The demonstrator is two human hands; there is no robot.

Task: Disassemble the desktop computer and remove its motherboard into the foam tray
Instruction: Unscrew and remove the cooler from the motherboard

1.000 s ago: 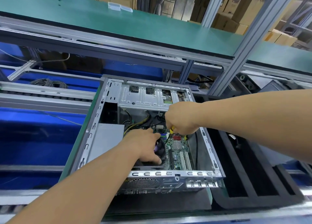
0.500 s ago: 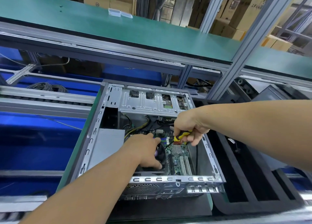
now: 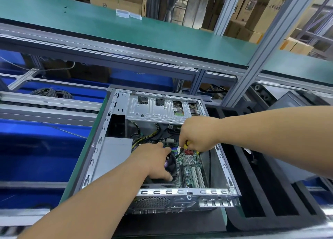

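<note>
An open grey desktop case [image 3: 221, 162] lies flat before me. Its green motherboard [image 3: 191, 164] sits in the lower right of the case. My left hand [image 3: 155, 160] rests spread over the black CPU fan [image 3: 171, 164], fingers gripping its edge. My right hand [image 3: 197, 133] hovers above the board's upper edge, closed on a yellow-handled screwdriver [image 3: 185, 146] whose dark shaft points down-left at the board. The black foam tray [image 3: 239, 168] lies just right of the case, with long empty slots.
A silver drive cage [image 3: 155, 109] fills the case's far end, and yellow-black cables [image 3: 144, 138] run beneath it. A grey power supply [image 3: 115, 154] sits at the case's left. Blue bins [image 3: 36, 148] and an aluminium rail [image 3: 50, 103] lie left; a green shelf [image 3: 126, 26] overhangs.
My right hand shifted slightly over the board's upper edge, rotating the screwdriver handle in its grip. My left hand stayed on the fan. The camera view drifted a little.
</note>
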